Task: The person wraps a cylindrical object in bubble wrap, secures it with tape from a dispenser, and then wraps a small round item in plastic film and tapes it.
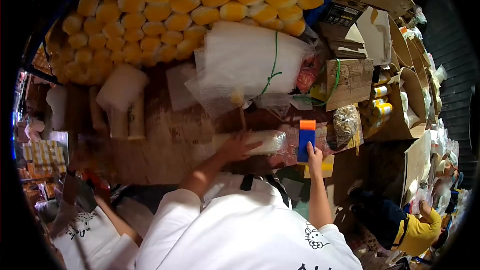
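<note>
My left hand (239, 146) lies over a long roll wrapped in clear plastic (267, 141) on the wooden table (165, 145), fingers curled over its left end. My right hand (314, 154) grips the lower end of a blue block with an orange top (306, 140) and holds it upright just right of the roll. A flat yellow piece (327, 167) lies beside that wrist. Behind the roll sits a bundle of white foam netting (245, 60) tied with green string.
Yellow net-wrapped fruits (175, 5) are piled at the back. Cardboard boxes (350, 80) and a bag of nuts (345, 125) crowd the right. White foam rolls (122, 87) lie left. Another person's hand (102, 192) is at lower left; a person in yellow (417, 230) crouches lower right.
</note>
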Demonstrator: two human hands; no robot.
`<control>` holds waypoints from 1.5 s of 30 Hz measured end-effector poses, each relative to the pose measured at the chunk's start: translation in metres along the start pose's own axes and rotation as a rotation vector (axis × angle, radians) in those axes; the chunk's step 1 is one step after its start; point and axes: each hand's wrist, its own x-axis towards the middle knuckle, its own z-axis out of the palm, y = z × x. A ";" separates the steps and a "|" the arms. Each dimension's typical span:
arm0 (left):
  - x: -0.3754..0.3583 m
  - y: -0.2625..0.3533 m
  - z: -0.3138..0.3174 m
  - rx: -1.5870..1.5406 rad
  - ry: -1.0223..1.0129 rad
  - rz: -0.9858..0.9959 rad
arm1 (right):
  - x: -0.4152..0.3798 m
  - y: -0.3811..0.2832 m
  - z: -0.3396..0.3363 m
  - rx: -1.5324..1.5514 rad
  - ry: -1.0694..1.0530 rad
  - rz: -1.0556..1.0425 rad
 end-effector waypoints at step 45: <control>0.000 0.011 0.042 0.257 0.448 0.024 | -0.057 0.031 0.077 0.293 -0.288 0.263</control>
